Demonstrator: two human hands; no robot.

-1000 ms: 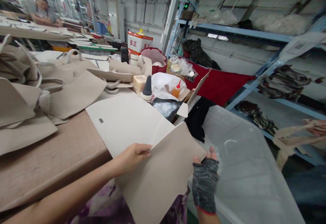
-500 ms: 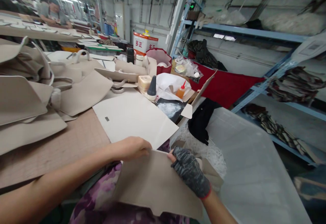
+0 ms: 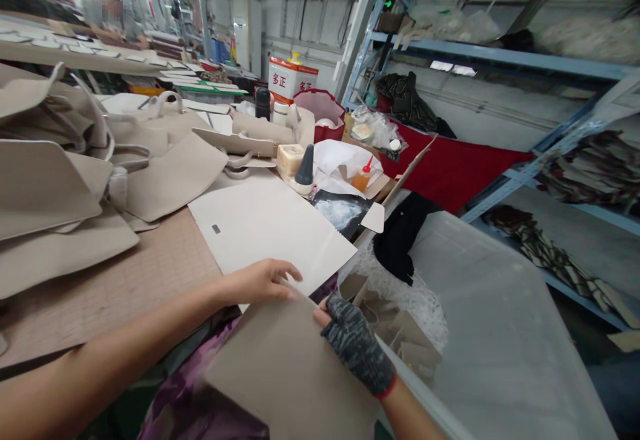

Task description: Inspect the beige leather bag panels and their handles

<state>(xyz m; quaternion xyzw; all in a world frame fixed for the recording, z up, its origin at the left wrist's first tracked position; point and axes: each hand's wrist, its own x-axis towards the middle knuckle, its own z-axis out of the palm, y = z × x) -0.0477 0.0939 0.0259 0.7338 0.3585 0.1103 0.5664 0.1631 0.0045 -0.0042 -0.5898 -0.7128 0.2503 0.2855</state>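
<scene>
A beige leather panel [image 3: 280,373] lies flat over my lap below the table's edge. My left hand [image 3: 260,281], bare, rests on its far edge with the fingers spread along it. My right hand [image 3: 353,345], in a dark fingerless knit glove, pinches the same edge just to the right. A white sheet [image 3: 270,230] with a small dark slot lies on the brown cutting mat [image 3: 125,280] just beyond my hands.
Beige bag parts [image 3: 65,187] pile up at the left. A black-capped glue bottle [image 3: 304,170], an orange bottle [image 3: 362,178] and a red-white can [image 3: 289,80] stand behind the sheet. A clear plastic bin [image 3: 490,333] of offcuts is at my right, blue shelves [image 3: 500,60] beyond. A person works far back left.
The beige panel has come down from an upright tilt to lie flat on my lap. My right hand moved left from its far corner to beside my left hand.
</scene>
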